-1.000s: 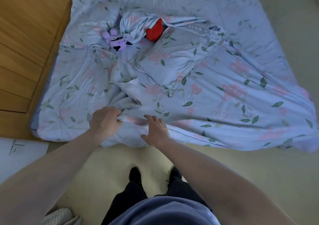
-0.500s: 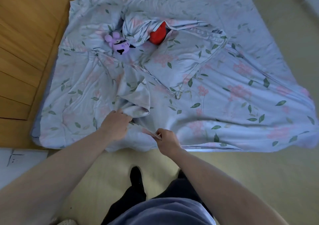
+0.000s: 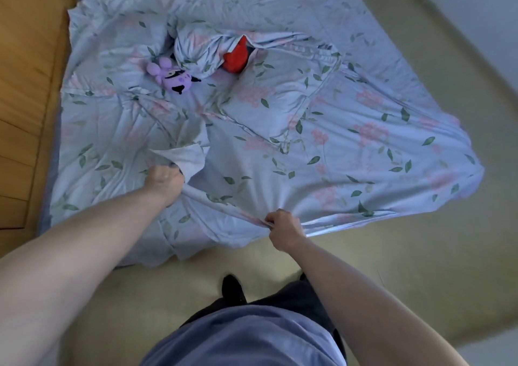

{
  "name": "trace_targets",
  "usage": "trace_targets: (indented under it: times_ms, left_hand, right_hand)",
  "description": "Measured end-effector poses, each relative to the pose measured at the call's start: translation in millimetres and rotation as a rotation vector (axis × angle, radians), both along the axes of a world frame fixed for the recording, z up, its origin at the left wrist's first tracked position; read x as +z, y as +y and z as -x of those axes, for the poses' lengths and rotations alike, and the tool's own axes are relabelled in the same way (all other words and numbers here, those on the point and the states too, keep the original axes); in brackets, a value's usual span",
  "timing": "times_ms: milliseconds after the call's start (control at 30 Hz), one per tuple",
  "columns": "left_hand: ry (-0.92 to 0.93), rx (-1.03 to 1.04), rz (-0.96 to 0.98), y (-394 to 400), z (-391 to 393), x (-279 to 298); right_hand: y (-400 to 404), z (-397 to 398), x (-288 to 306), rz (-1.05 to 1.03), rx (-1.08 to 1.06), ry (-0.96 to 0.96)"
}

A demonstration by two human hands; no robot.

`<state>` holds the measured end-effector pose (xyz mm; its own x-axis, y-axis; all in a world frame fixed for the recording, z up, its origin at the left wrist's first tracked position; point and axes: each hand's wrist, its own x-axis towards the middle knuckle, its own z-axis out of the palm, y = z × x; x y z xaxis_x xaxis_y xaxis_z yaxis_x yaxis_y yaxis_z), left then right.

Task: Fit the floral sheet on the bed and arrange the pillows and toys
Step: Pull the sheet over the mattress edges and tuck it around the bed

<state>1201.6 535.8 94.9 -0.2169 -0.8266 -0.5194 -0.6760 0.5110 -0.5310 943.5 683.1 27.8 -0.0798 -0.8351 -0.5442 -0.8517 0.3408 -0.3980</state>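
Observation:
A pale blue floral sheet lies rumpled over the low bed. My left hand grips a bunched fold of it near the bed's front left. My right hand pinches the sheet's front hem, which is stretched taut between both hands. A purple plush toy lies toward the head of the bed. Beside it a red toy peeks from under a crumpled floral pillow. A flat floral pillow lies in the middle, partly under sheet folds.
A wooden floor or panel borders the bed on the left. Beige flooring runs along the front and right. My dark-socked feet stand close to the bed's front edge. A wall rises at the far right.
My right hand has gone from resting on the sheet to pinching its hem and has moved right, drawing the edge taut. My left hand keeps its hold on the bunched fold.

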Motion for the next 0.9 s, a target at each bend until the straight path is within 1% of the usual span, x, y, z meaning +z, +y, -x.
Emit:
trace_targets:
  times_ms: [133,200,300,367,400,467,567,633,700,767,833,900]
  left_hand:
    - [0.015,0.132,0.005,0,-31,4]
    - [0.065,0.143,0.014,5,-42,7]
    - [0.260,0.033,0.090,20,-57,8]
    - [0.444,-0.091,0.167,29,-66,7]
    - [0.526,-0.133,0.167,33,-73,6]
    - [0.626,-0.193,0.127,39,-82,4]
    - [0.704,-0.182,0.067,54,-79,9]
    - [0.741,-0.166,0.061,61,-71,12]
    - [0.769,-0.178,0.050,64,-68,16]
    - [0.790,-0.168,0.042,65,-70,21]
    - [0.773,-0.113,0.035,66,-76,23]
    - [0.740,-0.013,0.041,66,-90,21]
  right_hand:
    - [4,-5,-1,-0.036,-0.033,0.062]
    - [11,0,-5,-0.071,-0.071,0.096]
    - [18,5,-7,-0.169,-0.073,0.140]
    - [18,2,-4,-0.251,-0.022,0.180]
    - [17,-5,-1,-0.263,0.008,0.191]
    - [11,-24,7,-0.204,0.062,0.160]
    - [-6,-66,27,-0.008,0.146,-0.034]
    - [-19,-95,40,0.087,0.200,-0.144]
    - [-29,-120,48,0.125,0.230,-0.163]
    - [-37,-135,52,0.175,0.223,-0.130]
    - [-40,-140,56,0.219,0.193,-0.131]
    - [-40,-141,58,0.222,0.182,-0.188]
